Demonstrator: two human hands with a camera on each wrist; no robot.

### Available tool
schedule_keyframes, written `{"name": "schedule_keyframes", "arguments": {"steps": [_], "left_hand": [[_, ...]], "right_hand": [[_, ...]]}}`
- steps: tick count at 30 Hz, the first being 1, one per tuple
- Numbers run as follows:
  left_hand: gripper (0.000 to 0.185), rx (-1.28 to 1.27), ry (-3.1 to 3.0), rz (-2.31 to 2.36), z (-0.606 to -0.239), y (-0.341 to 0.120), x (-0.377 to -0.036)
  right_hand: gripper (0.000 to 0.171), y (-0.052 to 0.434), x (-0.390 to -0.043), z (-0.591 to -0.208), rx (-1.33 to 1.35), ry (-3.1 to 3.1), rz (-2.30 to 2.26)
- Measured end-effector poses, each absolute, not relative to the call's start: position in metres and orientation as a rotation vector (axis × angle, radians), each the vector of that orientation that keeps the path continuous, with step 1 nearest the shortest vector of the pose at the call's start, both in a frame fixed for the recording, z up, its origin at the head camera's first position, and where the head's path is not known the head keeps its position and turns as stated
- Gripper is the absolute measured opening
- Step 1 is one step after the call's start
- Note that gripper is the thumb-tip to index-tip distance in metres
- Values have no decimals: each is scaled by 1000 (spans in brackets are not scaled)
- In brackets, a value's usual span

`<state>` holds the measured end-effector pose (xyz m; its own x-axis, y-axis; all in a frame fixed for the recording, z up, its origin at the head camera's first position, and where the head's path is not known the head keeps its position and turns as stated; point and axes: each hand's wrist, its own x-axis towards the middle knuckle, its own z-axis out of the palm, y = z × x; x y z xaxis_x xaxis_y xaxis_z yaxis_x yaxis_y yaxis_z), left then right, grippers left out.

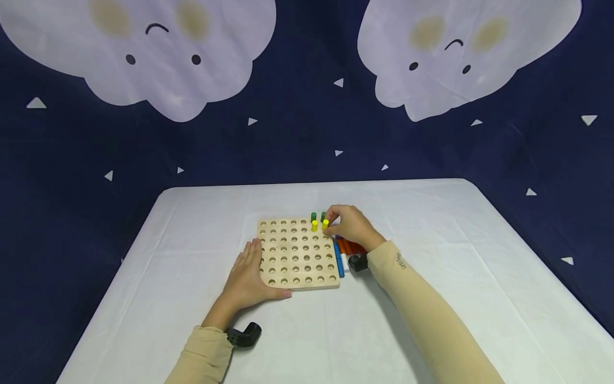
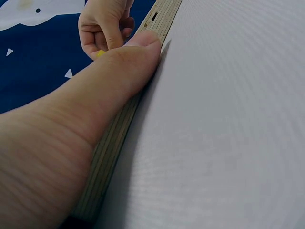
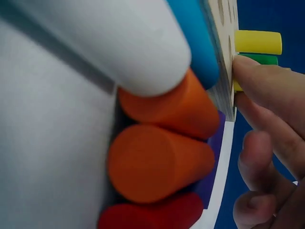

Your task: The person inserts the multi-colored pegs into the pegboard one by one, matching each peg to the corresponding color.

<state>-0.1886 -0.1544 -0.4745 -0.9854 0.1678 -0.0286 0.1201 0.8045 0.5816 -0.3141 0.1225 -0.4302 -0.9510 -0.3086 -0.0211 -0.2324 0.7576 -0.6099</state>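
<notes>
A wooden pegboard (image 1: 296, 258) with rows of round holes lies on the table. My left hand (image 1: 247, 280) rests against its left side with fingers straight, and the thumb (image 2: 126, 67) lies along the near edge. At the far right corner, my right hand (image 1: 352, 225) pinches a yellow peg (image 1: 325, 224) between thumb and fingertips; the peg stands at a hole in the second row. Just left of it another yellow peg (image 1: 314, 226) stands upright. Behind them are two green pegs (image 1: 314, 216), partly hidden by the yellow ones and my fingers.
Beside the board's right edge lie blue pegs (image 1: 339, 260), a white peg (image 1: 345, 262), orange pegs (image 3: 143, 162), a red peg (image 3: 152, 215) and something purple (image 3: 215, 162). My right forearm passes over that side. A dark blue cloud-print curtain (image 1: 307, 144) hangs behind the white table (image 1: 192, 224).
</notes>
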Motion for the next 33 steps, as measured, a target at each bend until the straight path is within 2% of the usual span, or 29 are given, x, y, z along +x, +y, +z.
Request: {"name": "schedule_keyframes", "arguments": {"steps": [8,19,26,33], "left_hand": [[157,248,2914,919,-475,-153,-189],[156,267,2928,928,-473,-154,-189],[155,266,2921,931,-472,-155,-188],[156,261,2917,927,-475,-153,-189]], "right_hand": [[23,140,-310,-427,-415,2818,-984],[31,206,-283,-420,-356,2782,-958],[29,236,-258,-425,-523,2742,-914],[29,244,-244,-426,-642,2659,-918]]}}
